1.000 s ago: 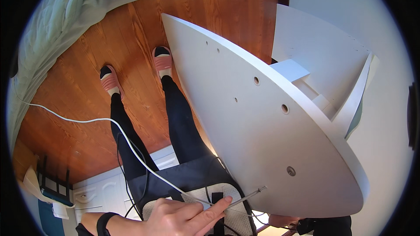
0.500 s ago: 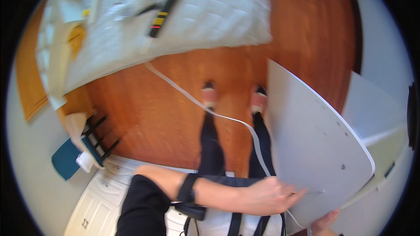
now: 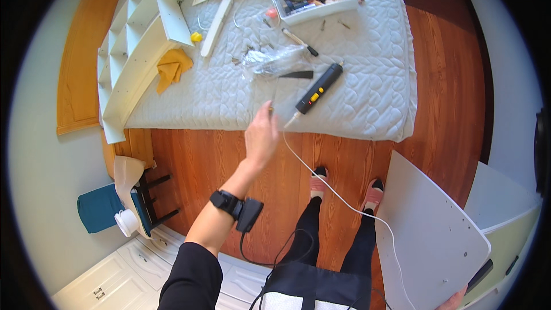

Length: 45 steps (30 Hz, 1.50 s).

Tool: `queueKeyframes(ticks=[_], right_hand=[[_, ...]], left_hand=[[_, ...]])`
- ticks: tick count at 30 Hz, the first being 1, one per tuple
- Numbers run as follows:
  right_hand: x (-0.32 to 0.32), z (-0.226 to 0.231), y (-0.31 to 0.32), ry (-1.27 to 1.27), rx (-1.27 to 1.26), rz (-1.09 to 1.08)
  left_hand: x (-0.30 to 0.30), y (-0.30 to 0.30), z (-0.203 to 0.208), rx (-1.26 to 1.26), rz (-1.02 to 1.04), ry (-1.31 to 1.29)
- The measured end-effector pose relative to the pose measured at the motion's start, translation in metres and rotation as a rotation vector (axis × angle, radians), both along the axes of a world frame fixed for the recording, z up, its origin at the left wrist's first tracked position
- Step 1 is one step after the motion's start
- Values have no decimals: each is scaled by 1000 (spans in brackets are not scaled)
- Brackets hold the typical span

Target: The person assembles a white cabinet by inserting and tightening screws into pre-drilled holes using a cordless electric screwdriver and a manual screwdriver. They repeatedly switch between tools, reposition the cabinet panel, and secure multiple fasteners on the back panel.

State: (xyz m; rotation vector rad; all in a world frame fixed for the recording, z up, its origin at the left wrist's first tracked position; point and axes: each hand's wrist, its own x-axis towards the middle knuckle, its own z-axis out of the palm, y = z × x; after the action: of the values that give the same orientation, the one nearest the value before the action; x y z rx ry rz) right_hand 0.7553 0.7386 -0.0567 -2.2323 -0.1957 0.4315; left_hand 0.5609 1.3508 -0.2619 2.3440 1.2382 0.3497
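Observation:
My left hand (image 3: 262, 138) reaches out over the near edge of the bed, its fingers closed around a thin screwdriver (image 3: 274, 96). The metal shaft points away from me; the handle is mostly hidden in the hand. Just right of it, on the quilted cover, lies a black electric screwdriver (image 3: 319, 88) with yellow buttons and a white cable (image 3: 338, 192) at its near end. At the lower right, my right hand (image 3: 454, 299) grips the bottom edge of a white panel (image 3: 430, 232) standing tilted beside my leg. Small holes and metal fittings dot the panel. Most of that hand is hidden.
On the bed (image 3: 367, 97) are a plastic bag (image 3: 272, 62), a white bin (image 3: 315, 14) of pens, a marker (image 3: 300, 42), a yellow cloth (image 3: 173, 69) and a white shelf unit (image 3: 138, 51). A teal chair (image 3: 100, 208) stands left; white cabinets (image 3: 115, 275) line the near side.
My left hand has swung from the panel forward and left to the bed, still holding the screwdriver. My right hand stays at the panel's edge. The view has shifted, showing more of the bed.

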Motion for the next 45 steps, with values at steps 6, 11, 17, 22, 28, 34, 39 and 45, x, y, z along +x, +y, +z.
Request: queueKeyframes(ticks=[6,11,17,22,28,34,39,45], right_hand=[[7,14,19,-267,-320,228],[4,15,5,-430,-525,269],[2,3,-21,-452,-500,249],[-1,13,4,-471,-721,101],[3,29,45,-382,-670,361],[3,17,32,-335,-713,231],[5,6,25,-372,-703,194],[4,2,48,-443,-716,121]], left_hand=[[-21,91,-36,245,-342,228],[-10,126,-34,438,-416,194],[40,163,-32,623,-278,-103],[61,148,-58,349,-242,-69],[53,127,-49,147,-209,154],[58,172,-69,-72,258,81],[43,199,-89,109,299,209],[51,202,-88,104,25,83]])
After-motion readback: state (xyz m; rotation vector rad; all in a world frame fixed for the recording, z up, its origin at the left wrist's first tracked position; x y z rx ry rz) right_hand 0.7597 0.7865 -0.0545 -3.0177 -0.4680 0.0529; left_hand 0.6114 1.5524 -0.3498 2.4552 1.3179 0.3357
